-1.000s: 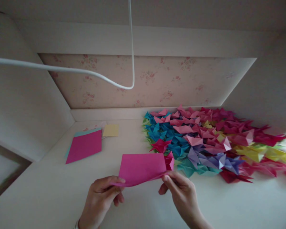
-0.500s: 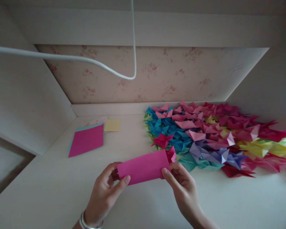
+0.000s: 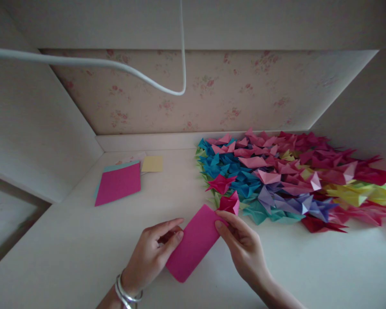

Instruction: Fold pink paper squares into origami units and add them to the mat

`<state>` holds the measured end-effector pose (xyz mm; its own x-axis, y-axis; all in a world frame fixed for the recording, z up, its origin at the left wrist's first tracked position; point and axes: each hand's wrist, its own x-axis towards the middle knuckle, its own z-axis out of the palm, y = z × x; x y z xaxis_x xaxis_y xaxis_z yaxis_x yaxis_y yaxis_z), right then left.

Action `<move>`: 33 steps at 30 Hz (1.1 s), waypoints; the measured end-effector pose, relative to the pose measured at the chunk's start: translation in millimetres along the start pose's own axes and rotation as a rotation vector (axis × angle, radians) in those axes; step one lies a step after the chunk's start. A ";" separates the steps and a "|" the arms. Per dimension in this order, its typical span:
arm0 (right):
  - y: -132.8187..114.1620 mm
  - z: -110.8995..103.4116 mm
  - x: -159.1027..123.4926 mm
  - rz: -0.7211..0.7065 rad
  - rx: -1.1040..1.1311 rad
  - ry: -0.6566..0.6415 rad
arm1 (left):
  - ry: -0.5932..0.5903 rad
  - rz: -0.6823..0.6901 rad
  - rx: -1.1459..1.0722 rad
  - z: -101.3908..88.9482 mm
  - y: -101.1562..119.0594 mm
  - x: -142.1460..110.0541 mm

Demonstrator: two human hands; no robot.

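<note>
A folded pink sheet of paper (image 3: 193, 244), now a narrow tilted rectangle, is held over the white desk. My right hand (image 3: 241, 242) pinches its upper right edge between thumb and fingers. Beside the long left edge is my left hand (image 3: 157, 246), its thumb tip at the paper's edge and its index finger stretched out off the paper, with a gap between them. Just beyond the right fingertips lies a pink folded-paper piece (image 3: 229, 202), with a red-pink one (image 3: 221, 183) behind it.
A large heap of colourful origami pieces (image 3: 254, 161) covers the desk's back right. At the back left lie a magenta sheet stack (image 3: 119, 183) and a small yellow paper square (image 3: 152, 164). A white cable (image 3: 116, 63) hangs in front of the floral wall panel (image 3: 167, 116).
The pink paper has turned from nearly level to a steep slant, its left end swinging down toward me. My left fingers have come off its left end; the right hand keeps its pinch.
</note>
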<state>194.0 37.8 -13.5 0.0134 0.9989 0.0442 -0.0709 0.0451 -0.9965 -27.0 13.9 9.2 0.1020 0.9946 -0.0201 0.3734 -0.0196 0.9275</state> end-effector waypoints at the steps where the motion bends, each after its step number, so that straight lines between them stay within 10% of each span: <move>1: 0.3 0.4 -1.2 0.010 -0.022 -0.021 | -0.034 0.010 0.002 1.5 1.4 -0.1; 26: 5.2 14.3 -0.9 -0.030 0.070 -0.037 | -0.070 0.118 0.086 11.7 1.7 -2.4; 33: -1.0 17.1 1.4 0.190 0.239 -0.031 | 0.020 0.169 0.168 9.2 -4.2 -1.7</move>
<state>177.0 39.3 -11.3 -0.0533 0.9893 -0.1356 -0.3015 -0.1454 -0.9423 -20.2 11.3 2.0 0.1584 0.9775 0.1396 0.5009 -0.2014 0.8418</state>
